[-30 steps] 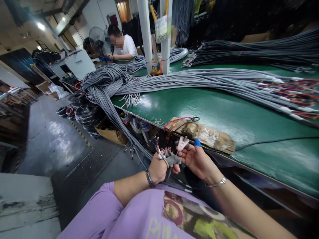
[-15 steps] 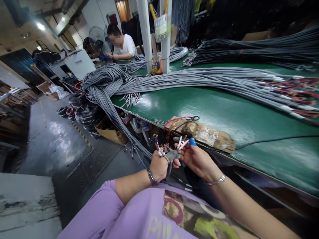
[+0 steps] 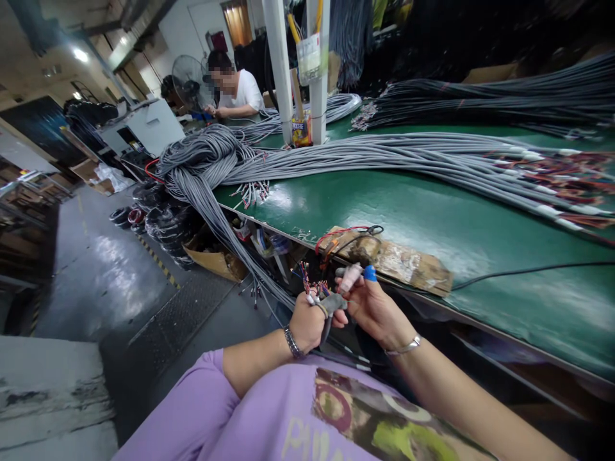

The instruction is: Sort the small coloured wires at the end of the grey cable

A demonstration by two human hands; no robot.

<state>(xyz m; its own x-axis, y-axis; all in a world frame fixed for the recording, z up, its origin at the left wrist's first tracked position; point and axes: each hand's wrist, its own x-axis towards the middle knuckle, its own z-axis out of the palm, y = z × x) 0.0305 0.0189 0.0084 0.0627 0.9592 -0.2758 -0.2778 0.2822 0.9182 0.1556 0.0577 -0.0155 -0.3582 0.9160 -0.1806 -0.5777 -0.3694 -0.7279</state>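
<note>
My left hand is closed around a grey cable, and thin coloured wires fan out above the fist. A grey cover wraps the left thumb, which points toward my other hand. Blue tape is on the thumb of my right hand. Between the right fingers is a small pale pink tool like a two-legged clip, blurred, its legs apparently pressed together. Both hands meet in front of my body, by the edge of the bench; the tool's tip and any wire in it are too small to make out.
The green bench carries long bundles of grey cables and a taped cardboard piece at its edge. A black cord crosses it. Coiled cables hang over the left corner. A co-worker sits behind.
The pink tool's two legs stood apart before; now they look closed together. My right hand has shifted slightly left, while my left hand keeps its hold on the cable.
</note>
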